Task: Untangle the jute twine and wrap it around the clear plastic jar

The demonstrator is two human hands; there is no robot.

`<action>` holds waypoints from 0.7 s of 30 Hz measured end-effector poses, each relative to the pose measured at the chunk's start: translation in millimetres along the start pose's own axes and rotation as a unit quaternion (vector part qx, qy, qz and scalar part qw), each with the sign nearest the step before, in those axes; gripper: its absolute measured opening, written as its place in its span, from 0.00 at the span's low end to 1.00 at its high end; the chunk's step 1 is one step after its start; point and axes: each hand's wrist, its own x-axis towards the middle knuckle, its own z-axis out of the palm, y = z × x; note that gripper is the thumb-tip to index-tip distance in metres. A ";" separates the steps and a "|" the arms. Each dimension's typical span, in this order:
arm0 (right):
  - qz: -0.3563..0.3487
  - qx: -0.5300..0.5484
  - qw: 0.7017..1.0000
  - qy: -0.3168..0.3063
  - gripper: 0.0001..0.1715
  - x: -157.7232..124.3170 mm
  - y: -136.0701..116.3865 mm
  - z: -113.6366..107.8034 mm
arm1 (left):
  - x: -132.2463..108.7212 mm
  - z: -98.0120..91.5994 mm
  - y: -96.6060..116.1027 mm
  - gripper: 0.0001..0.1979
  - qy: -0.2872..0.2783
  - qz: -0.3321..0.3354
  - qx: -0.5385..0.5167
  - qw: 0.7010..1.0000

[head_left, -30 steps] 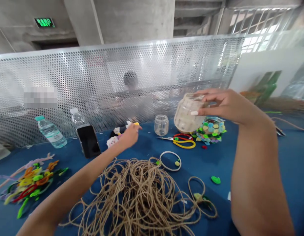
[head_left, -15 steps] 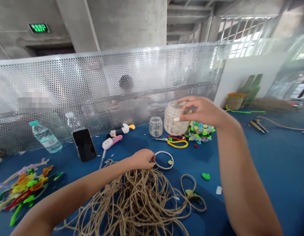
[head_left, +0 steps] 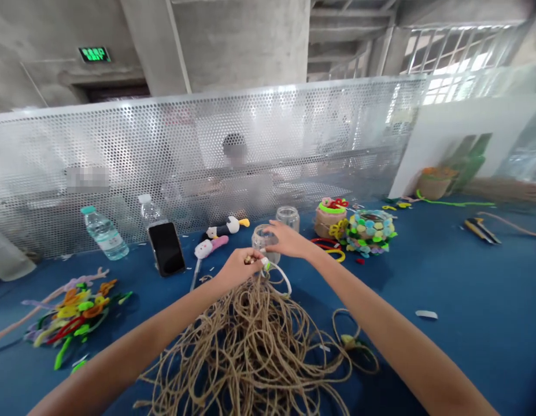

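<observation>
My right hand (head_left: 287, 238) has its fingers around the upper part of a clear glass jar (head_left: 259, 236), in front of the perforated screen. Whether the jar rests on the table is hidden. Close beside it, my left hand (head_left: 238, 267) is closed in a pinch at the edge of a thin white ring (head_left: 285, 280). Small pale bits show between the left fingers, too blurred to name. Right below both hands spreads a big tangled heap of jute twine (head_left: 259, 341). A second clear jar (head_left: 288, 217) stands just behind my right hand.
Right of the jars are a twine-wrapped jar (head_left: 329, 219), a button-covered pot (head_left: 369, 234) and yellow-handled scissors (head_left: 336, 254). A phone (head_left: 166, 248), a water bottle (head_left: 105, 234) and colourful pipe cleaners (head_left: 79, 312) lie left. A utility knife (head_left: 482, 230) is far right.
My right hand has brought the jar down and left, beside my left hand. The white ring has shifted left with my left hand. The view has turned slightly left.
</observation>
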 end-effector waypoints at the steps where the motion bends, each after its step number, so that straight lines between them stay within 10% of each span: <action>1: 0.000 0.008 1.000 0.007 0.16 -3.6 -6.2 -5.9 | -0.5 0.3 -1.4 0.10 0.014 -0.008 -0.020 1.000; 15: 0.112 0.287 0.948 -0.088 0.19 -77.7 -56.1 14.5 | -41.5 1.3 18.1 0.12 0.100 -0.023 -0.144 0.984; 21: 0.121 0.275 0.947 -0.111 0.18 -88.5 -74.7 12.4 | -68.2 -14.1 14.7 0.11 0.108 0.159 0.087 0.978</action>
